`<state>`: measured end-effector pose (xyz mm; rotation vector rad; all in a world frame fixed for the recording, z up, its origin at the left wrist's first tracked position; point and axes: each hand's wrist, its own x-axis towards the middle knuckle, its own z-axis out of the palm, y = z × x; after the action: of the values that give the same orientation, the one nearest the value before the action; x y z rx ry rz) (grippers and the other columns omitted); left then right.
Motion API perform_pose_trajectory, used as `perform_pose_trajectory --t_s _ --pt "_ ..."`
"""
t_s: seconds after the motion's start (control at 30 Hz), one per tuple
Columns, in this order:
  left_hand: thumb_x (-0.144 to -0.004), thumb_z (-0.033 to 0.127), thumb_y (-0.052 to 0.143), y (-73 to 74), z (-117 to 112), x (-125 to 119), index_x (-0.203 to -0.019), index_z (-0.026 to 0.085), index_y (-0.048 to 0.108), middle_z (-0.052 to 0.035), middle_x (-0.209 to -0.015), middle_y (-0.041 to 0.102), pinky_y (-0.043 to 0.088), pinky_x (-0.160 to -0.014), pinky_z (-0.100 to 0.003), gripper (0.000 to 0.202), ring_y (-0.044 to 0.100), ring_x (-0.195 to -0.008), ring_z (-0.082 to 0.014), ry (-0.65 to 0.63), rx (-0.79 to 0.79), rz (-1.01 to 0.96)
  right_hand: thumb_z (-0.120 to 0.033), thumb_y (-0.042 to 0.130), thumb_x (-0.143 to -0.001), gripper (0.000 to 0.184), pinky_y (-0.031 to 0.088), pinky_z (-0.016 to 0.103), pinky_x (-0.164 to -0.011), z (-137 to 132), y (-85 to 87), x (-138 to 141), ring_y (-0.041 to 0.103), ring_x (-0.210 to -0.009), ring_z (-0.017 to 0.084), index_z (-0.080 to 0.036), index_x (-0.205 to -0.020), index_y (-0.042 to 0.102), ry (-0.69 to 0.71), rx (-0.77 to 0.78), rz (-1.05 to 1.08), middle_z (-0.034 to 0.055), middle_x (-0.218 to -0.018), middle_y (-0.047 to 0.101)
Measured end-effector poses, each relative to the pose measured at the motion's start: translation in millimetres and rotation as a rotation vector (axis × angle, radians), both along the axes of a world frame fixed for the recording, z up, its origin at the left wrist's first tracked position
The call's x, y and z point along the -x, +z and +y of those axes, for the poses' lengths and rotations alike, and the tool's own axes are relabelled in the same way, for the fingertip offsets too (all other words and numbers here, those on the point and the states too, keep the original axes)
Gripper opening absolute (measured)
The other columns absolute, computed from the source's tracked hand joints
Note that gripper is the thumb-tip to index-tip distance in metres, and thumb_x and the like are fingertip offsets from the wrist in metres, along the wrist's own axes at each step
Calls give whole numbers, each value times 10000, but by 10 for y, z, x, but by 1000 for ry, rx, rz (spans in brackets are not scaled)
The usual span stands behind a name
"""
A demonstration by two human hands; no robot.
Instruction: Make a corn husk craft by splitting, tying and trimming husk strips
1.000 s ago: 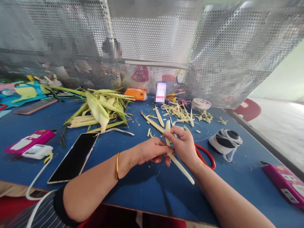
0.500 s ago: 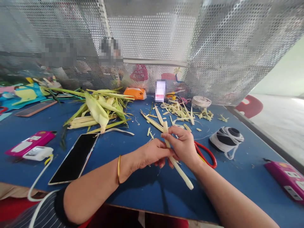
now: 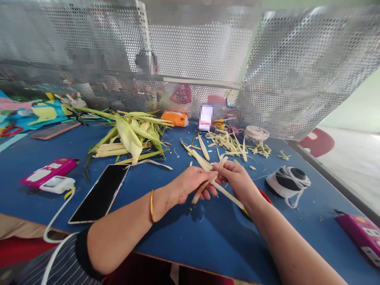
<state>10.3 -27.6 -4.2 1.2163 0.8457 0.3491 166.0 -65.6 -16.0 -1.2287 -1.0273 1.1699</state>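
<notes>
The left hand [image 3: 191, 184] and right hand [image 3: 239, 180] meet just above the blue desk [image 3: 178, 237], fingers closed on two pale leaf strips [image 3: 231, 197] at their crossing, pinning the overlap; green husks [image 3: 130, 136] lie heaped farther back.

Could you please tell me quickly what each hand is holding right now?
Left hand: grip shut on the pale strips.
Right hand: grip shut on the same pale strips.

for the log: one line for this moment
left hand: pinches pale yellow leaf strips | right hand: same strips | blue table below
</notes>
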Motion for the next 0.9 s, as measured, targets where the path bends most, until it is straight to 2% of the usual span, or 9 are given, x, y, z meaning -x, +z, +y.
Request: perform_pose_trajectory --t_s 0.2,0.33,0.47,0.53,0.57,0.67,0.7,0.8,0.9 --pt "-809 319 623 -6 -22 -23 -748 117 684 -35 -573 660 446 -509 -220 219 551 -448 -94 12 0 -22 -475 763 -652 323 354 247 -484 7 -47 26 432 -462 92 -170 -620 660 -119 -88 -72 -27 -497 529" --pt "-813 324 648 -13 -15 -27 -738 107 686 -45 -586 667 475 -547 -236 233 579 -474 -103 93 29 -57 -507 724 -684 349 399 264 -524 43 -44 -67 488 -515 120 -162 -674 674 -170 -55 -131 -4 -558 561" --pt "-823 384 665 -5 85 10 -854 100 720 -99 -760 729 524 -688 -274 291 675 -647 -149 201 101 -209 -455 638 -795 300 439 286 -664 -7 97 -184 570 -701 162 -170 -878 675 -584 -298 -413 24 -752 636" --pt "-810 319 683 -4 145 33 -892 101 729 -121 -866 743 524 -760 -283 238 698 -761 -172 227 110 -296 -409 597 -849 232 422 274 -662 -77 153 -147 541 -679 150 -184 -822 648 -706 -431 -619 9 -728 613" --pt "-793 272 697 -5 167 42 -901 100 733 -123 -897 743 519 -783 -280 206 698 -797 -175 235 103 -331 -395 581 -868 237 409 268 -646 -114 158 -98 527 -661 147 -190 -759 630 -656 -457 -720 4 -693 600" --pt "-735 172 723 -11 183 49 -856 85 744 -116 -889 741 501 -783 -246 151 678 -792 -150 250 55 -375 -416 567 -884 276 372 243 -566 -186 67 109 535 -638 143 -208 -711 621 -226 -386 -869 -1 -696 621" --pt "-723 156 723 -15 174 43 -839 86 746 -108 -869 740 496 -763 -236 138 670 -770 -140 260 51 -374 -429 566 -884 298 365 242 -556 -191 14 174 524 -610 137 -210 -685 602 -160 -344 -889 -6 -684 616" --pt "-708 144 724 -23 126 12 -817 96 750 -92 -836 737 490 -751 -232 122 656 -766 -133 288 49 -374 -445 510 -911 360 330 245 -514 -169 -129 288 479 -541 128 -214 -634 522 -131 -267 -917 -9 -644 590" --pt "-666 192 781 -24 94 -12 -791 99 748 -88 -826 737 499 -769 -262 160 648 -756 -143 326 41 -367 -406 435 -948 359 355 246 -554 -144 -169 281 497 -576 141 -221 -645 493 -116 -281 -890 5 -674 604"
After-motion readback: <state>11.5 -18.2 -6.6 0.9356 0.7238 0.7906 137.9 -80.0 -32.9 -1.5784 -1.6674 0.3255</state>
